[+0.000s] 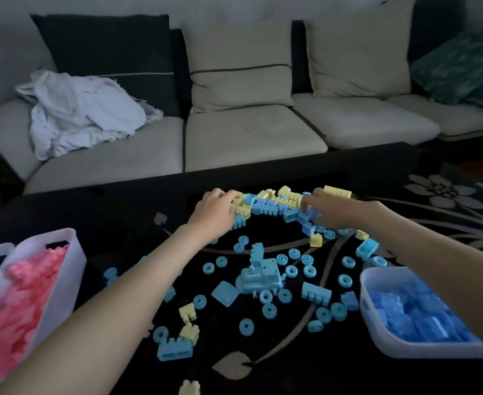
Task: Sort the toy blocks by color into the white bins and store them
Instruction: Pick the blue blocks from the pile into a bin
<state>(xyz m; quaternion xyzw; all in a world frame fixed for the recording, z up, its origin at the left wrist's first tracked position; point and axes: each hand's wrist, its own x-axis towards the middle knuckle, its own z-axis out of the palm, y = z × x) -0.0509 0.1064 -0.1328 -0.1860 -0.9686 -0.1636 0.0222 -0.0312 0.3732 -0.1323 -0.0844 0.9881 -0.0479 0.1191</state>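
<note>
I watch through one wide-angle head camera, pitched forward and down, close over the dark surface (120,223), sofa (249,138) filling the upper frame.

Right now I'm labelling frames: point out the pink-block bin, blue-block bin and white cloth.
pink-block bin (73,269): head view, right wall.
blue-block bin (367,309): head view, left wall.
white cloth (86,112): head view, middle.

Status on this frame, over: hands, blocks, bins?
Left hand and right hand both curled on far block pile, yellow and blue mixed. Pink-block bin, blue-block bin part-filled. Loose blocks scattered between arms, nothing blocking.
</note>
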